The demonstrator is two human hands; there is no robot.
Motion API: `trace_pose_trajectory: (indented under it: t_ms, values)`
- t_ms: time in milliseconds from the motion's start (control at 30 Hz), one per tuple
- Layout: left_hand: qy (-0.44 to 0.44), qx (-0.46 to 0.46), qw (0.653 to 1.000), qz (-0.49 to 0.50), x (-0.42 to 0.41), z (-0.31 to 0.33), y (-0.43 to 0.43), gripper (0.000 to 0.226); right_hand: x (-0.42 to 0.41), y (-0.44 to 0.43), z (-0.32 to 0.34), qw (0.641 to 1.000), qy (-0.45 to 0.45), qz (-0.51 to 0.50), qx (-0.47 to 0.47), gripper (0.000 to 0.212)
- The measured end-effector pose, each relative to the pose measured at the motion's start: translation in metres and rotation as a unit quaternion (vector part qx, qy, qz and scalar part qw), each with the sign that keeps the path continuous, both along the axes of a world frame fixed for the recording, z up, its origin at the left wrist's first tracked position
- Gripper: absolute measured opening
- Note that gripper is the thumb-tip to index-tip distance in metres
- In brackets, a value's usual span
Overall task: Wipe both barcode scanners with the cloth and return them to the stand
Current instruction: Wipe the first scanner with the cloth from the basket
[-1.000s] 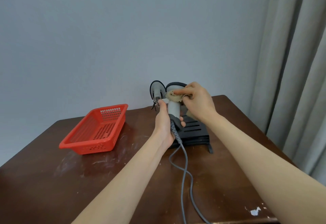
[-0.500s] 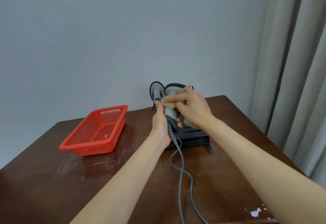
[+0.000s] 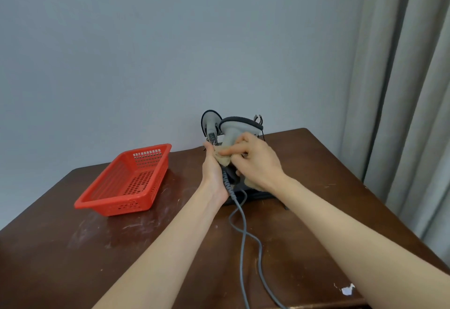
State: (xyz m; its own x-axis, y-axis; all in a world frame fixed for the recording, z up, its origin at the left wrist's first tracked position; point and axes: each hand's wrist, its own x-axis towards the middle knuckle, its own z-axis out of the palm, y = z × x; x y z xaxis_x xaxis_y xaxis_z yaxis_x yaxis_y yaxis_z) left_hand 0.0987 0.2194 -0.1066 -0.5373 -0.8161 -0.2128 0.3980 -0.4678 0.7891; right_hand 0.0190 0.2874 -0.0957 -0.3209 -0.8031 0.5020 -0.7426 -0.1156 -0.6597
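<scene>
I am holding the gray scanner [image 3: 233,133] up over the black stand [image 3: 258,196]. My left hand [image 3: 214,174] is wrapping around its handle, and my right hand [image 3: 258,162] is pinching the tan cloth [image 3: 222,156] and pressing it on the handle. The other scanner [image 3: 210,120] is sitting just behind my left hand, its gray cord [image 3: 243,230] is lying on the brown table [image 3: 73,247], and the red basket [image 3: 117,205] is sitting well apart on the left, showing its bottom full of little holes.

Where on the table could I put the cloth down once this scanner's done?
Bare table lies right of the stand and in front of the red basket. The middle is crowded: the stand, the held scanner and its trailing cable.
</scene>
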Motion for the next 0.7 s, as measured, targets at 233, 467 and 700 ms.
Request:
trace_pose_trajectory:
  t_ms: [233, 467, 700]
  values:
    - [0.004, -0.011, 1.000, -0.027, -0.003, 0.003, 0.001, 0.066, -0.014, -0.008, 0.004, 0.999, -0.029, -0.040, -0.010, 0.037]
    - [-0.026, -0.016, 0.999, -0.039, 0.004, 0.004, -0.008, 0.063, -0.034, 0.003, 0.004, 0.988, -0.019, -0.152, 0.023, 0.031]
    - [-0.048, -0.042, 0.997, -0.037, 0.017, 0.010, 0.002, 0.035, -0.047, 0.005, 0.008, 0.947, -0.307, -0.070, -0.066, 0.021]
